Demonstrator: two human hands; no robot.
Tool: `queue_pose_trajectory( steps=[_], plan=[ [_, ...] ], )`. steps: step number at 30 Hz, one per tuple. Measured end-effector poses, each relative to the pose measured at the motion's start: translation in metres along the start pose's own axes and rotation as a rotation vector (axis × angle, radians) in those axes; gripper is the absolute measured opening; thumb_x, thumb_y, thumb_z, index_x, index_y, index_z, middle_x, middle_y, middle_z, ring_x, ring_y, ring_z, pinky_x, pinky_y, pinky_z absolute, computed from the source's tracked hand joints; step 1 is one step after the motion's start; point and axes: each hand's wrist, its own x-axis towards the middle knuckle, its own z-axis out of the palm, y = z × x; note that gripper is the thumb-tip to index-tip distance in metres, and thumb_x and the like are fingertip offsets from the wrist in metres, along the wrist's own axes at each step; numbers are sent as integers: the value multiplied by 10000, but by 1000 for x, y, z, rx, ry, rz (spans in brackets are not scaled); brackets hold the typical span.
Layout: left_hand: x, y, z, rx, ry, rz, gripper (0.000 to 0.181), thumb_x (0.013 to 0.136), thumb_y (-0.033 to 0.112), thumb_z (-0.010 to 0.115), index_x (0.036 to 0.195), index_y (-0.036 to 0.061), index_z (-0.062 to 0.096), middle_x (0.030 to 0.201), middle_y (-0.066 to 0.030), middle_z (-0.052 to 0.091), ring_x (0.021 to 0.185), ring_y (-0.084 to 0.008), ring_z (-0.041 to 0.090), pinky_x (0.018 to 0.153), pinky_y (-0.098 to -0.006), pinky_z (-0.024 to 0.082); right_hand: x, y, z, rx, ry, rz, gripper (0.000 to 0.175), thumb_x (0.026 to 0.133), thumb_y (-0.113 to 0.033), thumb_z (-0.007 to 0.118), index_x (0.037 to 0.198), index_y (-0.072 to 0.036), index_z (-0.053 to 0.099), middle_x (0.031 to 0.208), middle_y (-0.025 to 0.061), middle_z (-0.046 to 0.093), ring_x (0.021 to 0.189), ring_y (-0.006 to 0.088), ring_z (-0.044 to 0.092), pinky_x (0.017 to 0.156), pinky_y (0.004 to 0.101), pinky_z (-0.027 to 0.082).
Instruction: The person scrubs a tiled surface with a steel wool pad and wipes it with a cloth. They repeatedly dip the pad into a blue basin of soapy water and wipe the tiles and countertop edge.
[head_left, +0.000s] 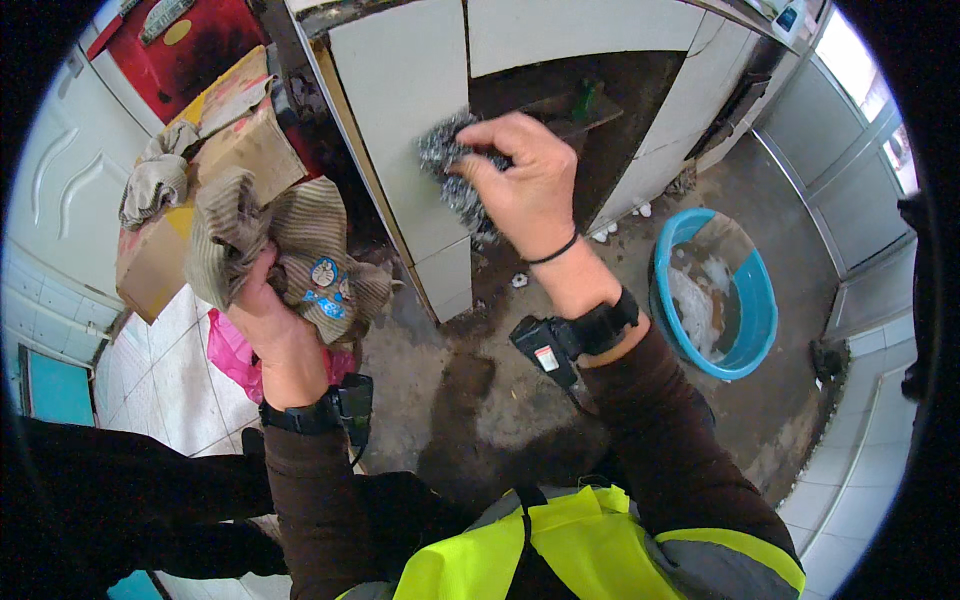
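Observation:
Pinched between the thumb and fingers of my right hand (525, 176) is a grey metal scouring pad (450, 161). The pad lies against, or just in front of, a white tiled panel (405, 97); whether it touches cannot be told. My left hand (274, 330) grips a striped beige-brown cloth (311, 225) with blue cartoon patches, lower left of the panel. The cloth hides most of the left fingers. Beside the panel is a dark recess holding a small shelf (577, 116).
At right on the wet floor stands a blue plastic basin (766, 322) of sudsy water with something brown in it. Cardboard (251, 150) with another cloth (157, 184) is at left, near a white door (67, 172). A pink plastic bag (232, 356) lies below my left hand.

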Motion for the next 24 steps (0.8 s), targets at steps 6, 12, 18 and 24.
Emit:
queue_pose_trajectory(
  steps=[6,12,18,24],
  plan=[
    [1,-4,-6,-156,18,-60,355,725,-38,596,1079,-11,586,1049,-71,612,925,-213,579,836,-320,455,-46,24,4,-13,-150,153,136,616,-48,635,746,-89,640,765,75,608,736,265,603,642,322,486],
    [4,-3,-8,-53,52,-43,354,730,13,596,1081,-24,583,1057,-88,610,930,-236,591,832,-347,478,-75,33,5,-103,-267,443,123,618,-64,659,735,-90,631,758,86,594,739,284,597,642,339,482],
    [-1,-1,-6,-23,25,-88,385,752,42,554,1130,-28,553,1097,-95,588,979,-238,573,865,-349,467,-33,26,-1,6,-98,189,215,663,-8,595,869,-64,578,855,126,610,805,313,601,705,357,484],
    [-3,2,4,-116,23,-99,374,730,-37,570,1102,-8,566,1083,-82,594,954,-226,576,843,-327,465,-25,16,-4,40,-48,148,224,673,4,573,885,-28,638,868,141,633,803,308,618,729,346,504]
  ],
)
